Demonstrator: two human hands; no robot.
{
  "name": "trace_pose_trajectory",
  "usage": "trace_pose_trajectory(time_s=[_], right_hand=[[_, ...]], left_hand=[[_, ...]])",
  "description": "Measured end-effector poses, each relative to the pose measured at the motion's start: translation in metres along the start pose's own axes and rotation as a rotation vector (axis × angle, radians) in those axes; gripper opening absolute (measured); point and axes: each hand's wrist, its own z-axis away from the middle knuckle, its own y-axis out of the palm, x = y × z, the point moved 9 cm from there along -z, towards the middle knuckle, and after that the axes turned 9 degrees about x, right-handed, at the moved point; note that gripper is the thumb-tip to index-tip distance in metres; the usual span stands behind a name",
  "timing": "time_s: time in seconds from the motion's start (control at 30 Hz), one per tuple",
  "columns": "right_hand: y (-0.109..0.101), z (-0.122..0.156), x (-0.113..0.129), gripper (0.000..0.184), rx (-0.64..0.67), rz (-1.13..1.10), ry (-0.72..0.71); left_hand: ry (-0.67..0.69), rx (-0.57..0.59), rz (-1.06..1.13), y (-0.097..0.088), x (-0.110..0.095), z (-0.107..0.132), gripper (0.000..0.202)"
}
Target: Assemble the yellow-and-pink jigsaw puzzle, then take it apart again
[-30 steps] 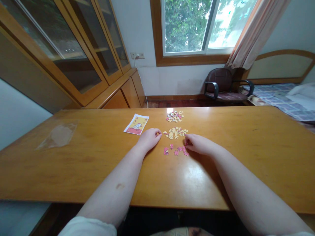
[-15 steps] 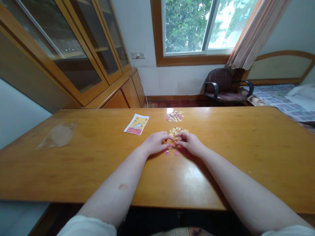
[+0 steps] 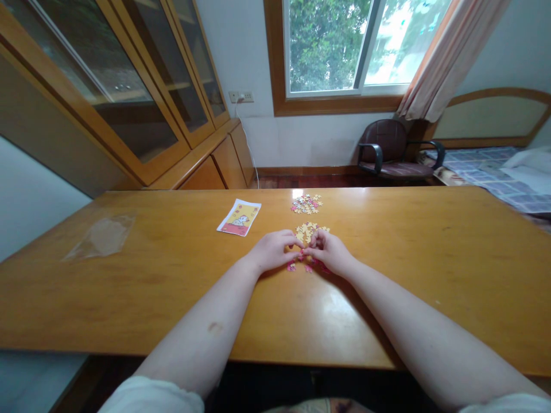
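Note:
Over the puzzle pieces my left hand (image 3: 278,250) and my right hand (image 3: 331,252) meet with bent fingers. Between their fingertips is a small pink jigsaw puzzle piece (image 3: 302,251), partly hidden; both hands are closed on it in a pinch. Below them on the table lie loose pink puzzle pieces (image 3: 291,267), some covered by my right hand. Just beyond my fingers spreads a group of yellow puzzle pieces (image 3: 306,230). Farther back sits a mixed pile of puzzle pieces (image 3: 306,204) in yellow, pink and white.
A picture card (image 3: 239,218) with a cartoon animal on yellow and red lies left of the pieces. Farther left is a clear plastic bag (image 3: 103,236). The wooden table (image 3: 181,287) stands near a glass-door cabinet (image 3: 150,92); an armchair (image 3: 387,149) is beyond it.
My right hand has shifted slightly left, its fingertips now reaching those of my left hand around the pink piece. My left hand stays nearly still.

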Motion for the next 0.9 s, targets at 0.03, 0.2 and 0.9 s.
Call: trace_pose_trajectory(time_s=[0.03, 0.2, 0.9], right_hand=[[0.000, 0.000, 0.000, 0.038, 0.000, 0.008, 0.001], [0.001, 0.001, 0.003, 0.037, -0.022, 0.079, 0.012], [0.028, 0.024, 0.050, 0.026, 0.291, 0.969, -0.277]], left_hand=[[-0.003, 0.004, 0.003, 0.000, 0.001, 0.000, 0.018], [-0.012, -0.005, 0.040, -0.001, 0.003, 0.000, 0.018], [-0.451, 0.150, 0.329, 0.017, 0.058, 0.009, 0.023]])
